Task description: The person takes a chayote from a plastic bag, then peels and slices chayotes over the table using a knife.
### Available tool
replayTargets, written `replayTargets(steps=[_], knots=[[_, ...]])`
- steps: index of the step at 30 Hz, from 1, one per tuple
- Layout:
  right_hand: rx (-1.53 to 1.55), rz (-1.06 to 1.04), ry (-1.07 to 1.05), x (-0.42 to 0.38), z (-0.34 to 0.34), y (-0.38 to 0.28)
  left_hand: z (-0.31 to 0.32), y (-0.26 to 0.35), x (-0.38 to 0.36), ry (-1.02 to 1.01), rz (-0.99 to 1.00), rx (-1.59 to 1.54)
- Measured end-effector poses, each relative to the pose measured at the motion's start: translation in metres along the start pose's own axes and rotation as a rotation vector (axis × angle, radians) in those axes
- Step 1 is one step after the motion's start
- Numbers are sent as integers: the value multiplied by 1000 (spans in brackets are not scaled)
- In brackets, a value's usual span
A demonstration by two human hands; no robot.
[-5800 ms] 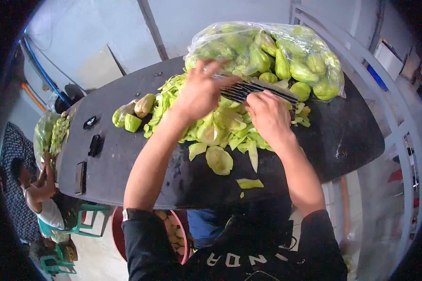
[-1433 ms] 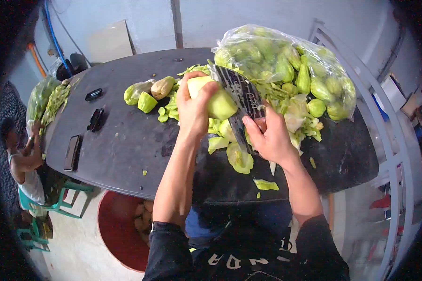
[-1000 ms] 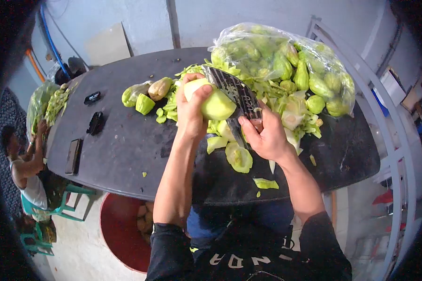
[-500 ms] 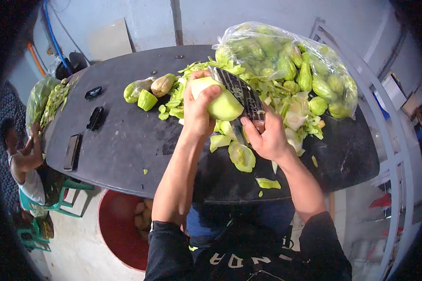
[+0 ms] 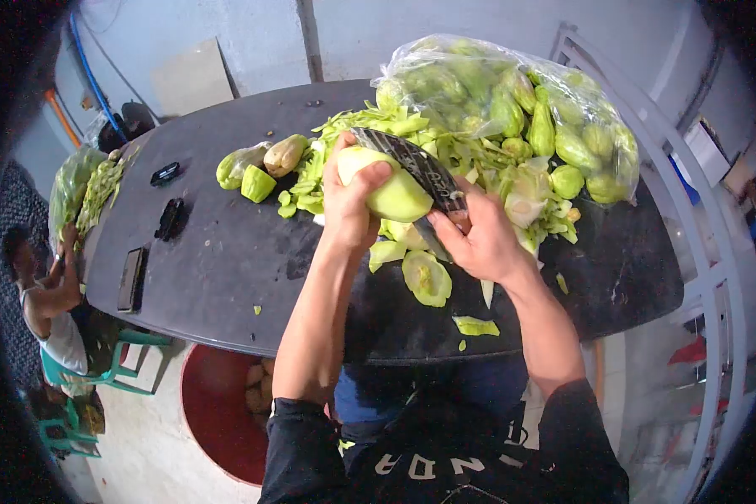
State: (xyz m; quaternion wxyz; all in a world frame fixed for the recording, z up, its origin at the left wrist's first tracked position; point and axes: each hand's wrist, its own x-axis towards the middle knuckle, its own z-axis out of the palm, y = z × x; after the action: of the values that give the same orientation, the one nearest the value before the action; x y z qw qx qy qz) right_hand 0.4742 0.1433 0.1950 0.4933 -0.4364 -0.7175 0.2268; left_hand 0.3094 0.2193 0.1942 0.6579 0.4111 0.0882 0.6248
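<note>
My left hand (image 5: 349,206) is wrapped round a pale green peeled chayote (image 5: 399,198), its thumb across the near side. In my right hand (image 5: 489,235) is a knife with a broad, dark, mottled blade (image 5: 416,168). The blade lies along the far right side of the chayote, the right thumb close to the chayote's lower end. Beneath both hands spreads a heap of green peelings (image 5: 525,197). A cut chayote piece (image 5: 426,279) and a smaller peel strip (image 5: 475,326) lie on the dark table (image 5: 218,244) nearer to me.
A clear plastic bag of chayotes (image 5: 575,151) stands at the back right. Left of the heap sit several more chayotes (image 5: 258,183). Dark cases (image 5: 132,280) lie on the table's left. Below is a red tub (image 5: 214,420). A seated person (image 5: 55,307) works at far left.
The knife blade has tilted slightly flatter along the chayote. Both hands keep their hold, and the whole view has shifted a little.
</note>
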Motion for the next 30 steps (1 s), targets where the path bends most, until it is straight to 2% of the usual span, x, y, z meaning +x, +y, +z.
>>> replayTargets(steps=[1,4,5,8,10,12,13,14,16,18,20,22,24,26,28,30], knots=[[32,-69,62,-1,8,8,-1,-1,1,14,-49,-95],[-58,-118,64,1,12,6,-1,1,-1,-25,-42,-154],[11,-62,20,1,6,0,1,0,-2,-28,-44,-156],[5,55,-44,2,-5,-7,5,1,-5,16,11,177],[32,-17,26,1,5,2,-1,-2,-2,18,-7,101],[-107,-44,0,-1,8,3,-3,-2,-2,-2,-67,-154],[20,-31,41,0,10,-1,-3,-1,-1,-29,-76,-59],[19,-31,42,-1,6,-2,0,-1,-4,-30,-76,-61],[-7,95,-53,2,-5,-3,11,-2,-6,67,12,237],[-42,88,-41,2,0,-2,6,-7,-5,98,-10,195],[-108,-47,83,2,13,7,0,-11,-3,135,-166,-242],[-158,-93,97,3,8,8,0,-9,-4,114,-170,-194],[0,123,-49,5,-4,2,5,-5,-5,31,-61,317],[25,87,-28,4,1,5,1,-12,-4,59,-84,257],[-145,4,86,5,11,5,-3,-17,-2,172,-216,-142],[-106,52,63,4,9,3,-8,-17,-1,115,-195,-145]])
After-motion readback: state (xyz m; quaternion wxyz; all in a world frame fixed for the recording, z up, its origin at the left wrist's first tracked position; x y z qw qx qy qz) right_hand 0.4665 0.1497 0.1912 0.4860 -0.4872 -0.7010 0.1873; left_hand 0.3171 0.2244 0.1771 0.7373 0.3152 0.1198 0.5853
